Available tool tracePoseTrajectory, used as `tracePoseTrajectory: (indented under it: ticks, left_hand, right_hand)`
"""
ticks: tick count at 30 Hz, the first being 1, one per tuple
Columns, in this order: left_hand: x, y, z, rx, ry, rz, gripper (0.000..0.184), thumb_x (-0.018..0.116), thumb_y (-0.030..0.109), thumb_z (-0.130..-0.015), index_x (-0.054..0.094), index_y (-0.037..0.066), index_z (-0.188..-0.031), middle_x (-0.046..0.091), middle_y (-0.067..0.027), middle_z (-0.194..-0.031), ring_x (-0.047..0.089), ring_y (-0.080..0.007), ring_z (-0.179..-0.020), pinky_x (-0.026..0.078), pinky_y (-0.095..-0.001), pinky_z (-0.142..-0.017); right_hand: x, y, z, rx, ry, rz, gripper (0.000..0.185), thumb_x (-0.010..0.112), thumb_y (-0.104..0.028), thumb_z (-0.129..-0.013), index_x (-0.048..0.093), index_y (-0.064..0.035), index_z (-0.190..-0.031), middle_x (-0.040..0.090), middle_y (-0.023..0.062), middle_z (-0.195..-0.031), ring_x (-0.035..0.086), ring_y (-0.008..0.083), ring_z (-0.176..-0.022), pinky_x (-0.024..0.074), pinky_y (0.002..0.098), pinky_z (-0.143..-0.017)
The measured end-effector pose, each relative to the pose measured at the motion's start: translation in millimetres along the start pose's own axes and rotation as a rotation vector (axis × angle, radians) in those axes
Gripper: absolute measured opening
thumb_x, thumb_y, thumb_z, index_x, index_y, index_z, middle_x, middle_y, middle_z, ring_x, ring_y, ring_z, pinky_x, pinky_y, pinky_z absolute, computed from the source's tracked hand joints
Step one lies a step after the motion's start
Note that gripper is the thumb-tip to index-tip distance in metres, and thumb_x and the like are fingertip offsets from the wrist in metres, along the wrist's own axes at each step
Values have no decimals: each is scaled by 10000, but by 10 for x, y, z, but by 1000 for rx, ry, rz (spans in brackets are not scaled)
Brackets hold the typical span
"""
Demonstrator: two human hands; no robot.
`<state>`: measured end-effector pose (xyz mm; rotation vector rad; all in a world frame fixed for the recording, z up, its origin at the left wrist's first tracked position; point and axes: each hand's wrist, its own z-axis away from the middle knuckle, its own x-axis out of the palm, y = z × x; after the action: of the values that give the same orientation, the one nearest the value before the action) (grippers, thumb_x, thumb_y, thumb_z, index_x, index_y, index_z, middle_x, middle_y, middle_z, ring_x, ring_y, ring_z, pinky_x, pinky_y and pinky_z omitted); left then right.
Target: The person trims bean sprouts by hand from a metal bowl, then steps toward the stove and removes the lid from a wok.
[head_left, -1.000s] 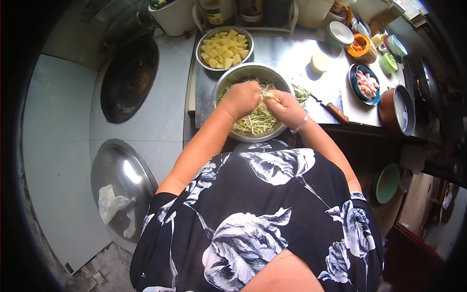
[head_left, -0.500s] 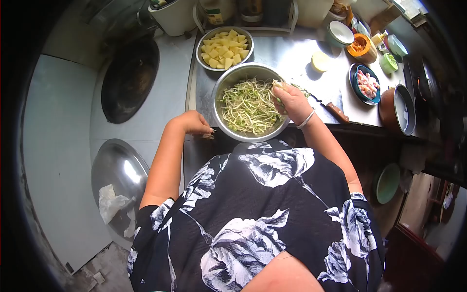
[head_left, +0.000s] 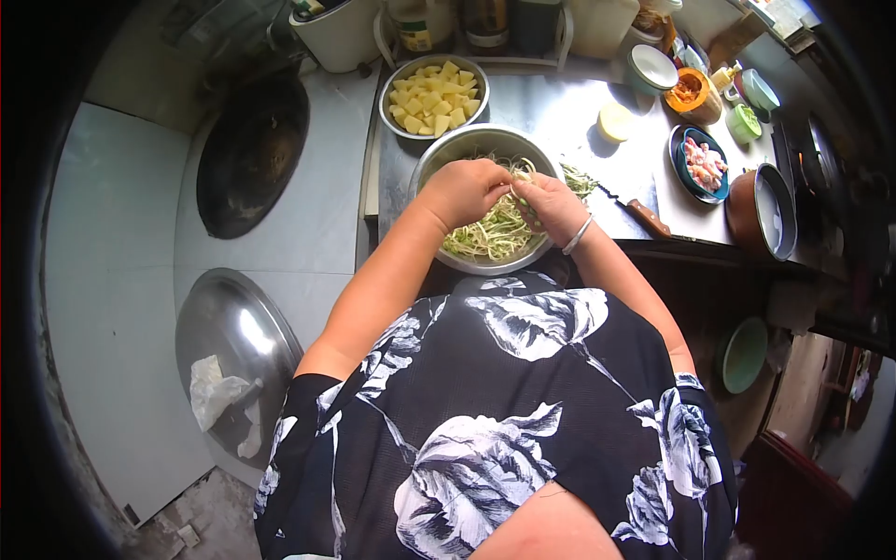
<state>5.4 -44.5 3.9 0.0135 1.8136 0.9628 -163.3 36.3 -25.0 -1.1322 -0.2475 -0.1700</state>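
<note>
A steel bowl [head_left: 434, 161] of thin pale-green bean sprouts [head_left: 493, 235] stands at the counter's front edge. Over it, my right hand [head_left: 551, 205], with a bracelet on the wrist, is closed on a small bunch of sprouts. My left hand [head_left: 467, 193] reaches in from the left, its fingertips pinched against the same bunch. What those fingertips hold is too small to make out. More sprouts [head_left: 578, 180] lie on the counter just right of the bowl. Behind it is a bowl of cut yellow-white chunks [head_left: 434, 98].
A knife [head_left: 648, 217] lies right of the bowl. Further right are a plate of raw meat [head_left: 704, 166], a cut pumpkin [head_left: 689, 90] and a brown pot [head_left: 761, 210]. To the left are a dark wok [head_left: 252, 157] and a large metal lid [head_left: 245, 322].
From beside the bowl's left rim, where it was half a second ago, my left hand has come back over the bowl to meet my right hand. My right hand has kept its bunch.
</note>
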Motion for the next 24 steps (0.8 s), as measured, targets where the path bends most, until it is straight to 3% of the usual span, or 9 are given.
tracePoseTrajectory:
  ticks: [2,5,7,10,12,15,17,20,24]
  left_hand:
    - [83,-32,-27,118,95,-96,100,596,178,-786,650,103,-824,634,-78,-801,614,-269,-747,502,-352,-675]
    - [85,-5,-22,89,61,-120,99,588,182,-760,640,98,-758,628,-86,-776,611,-279,-728,499,-367,-658]
    - [72,15,-29,72,26,-145,109,586,187,-755,638,93,-744,626,-92,-765,611,-284,-720,498,-375,-656]
    - [29,42,-68,-104,98,-228,126,587,194,-752,649,84,-756,633,-104,-777,612,-298,-721,499,-388,-663]
    - [-62,64,-61,-232,-103,-74,113,592,162,-781,661,76,-808,634,-115,-795,613,-276,-715,488,-350,-653]
    - [63,76,12,-45,-109,23,162,580,198,-817,655,79,-897,633,-124,-836,610,-286,-768,485,-356,-695]
    - [195,44,53,66,-141,58,211,555,240,-846,631,68,-942,627,-131,-869,602,-299,-798,479,-359,-716]
    - [236,113,50,36,-234,29,218,527,256,-863,626,65,-902,622,-136,-848,595,-309,-774,476,-369,-702]
    - [211,166,26,56,-182,93,233,510,251,-867,619,54,-808,615,-148,-770,591,-328,-726,475,-390,-674]
  right_hand:
    - [-14,31,13,23,34,-23,186,529,-291,-911,526,-119,-841,477,-46,-674,436,43,-554,329,191,-452]
    - [-29,117,-13,20,-5,-93,182,541,-278,-910,564,-101,-875,513,-46,-679,447,41,-534,353,199,-450]
    - [58,68,44,-135,-40,-136,179,546,-273,-907,552,-100,-859,509,-37,-689,442,45,-538,346,200,-447]
    - [95,-32,153,-190,-108,-163,179,507,-270,-920,512,-109,-840,475,-26,-669,420,52,-535,325,193,-449]
    - [81,-96,117,-172,-78,-485,222,482,-282,-931,468,-108,-794,379,-40,-614,335,50,-478,255,180,-415]
    - [-84,-27,-24,-179,-90,-688,220,471,-283,-936,459,-108,-803,344,-43,-602,292,47,-467,226,182,-400]
    - [-112,26,-73,-205,-88,-783,214,506,-295,-920,477,-101,-833,388,-23,-607,309,59,-463,230,198,-401]
    - [-103,51,-94,-199,-41,-791,202,508,-288,-919,477,-104,-841,386,-25,-603,314,64,-461,226,201,-401]
    - [-71,73,-110,-232,75,-721,195,506,-282,-919,475,-107,-838,383,-23,-602,327,71,-462,236,207,-400]
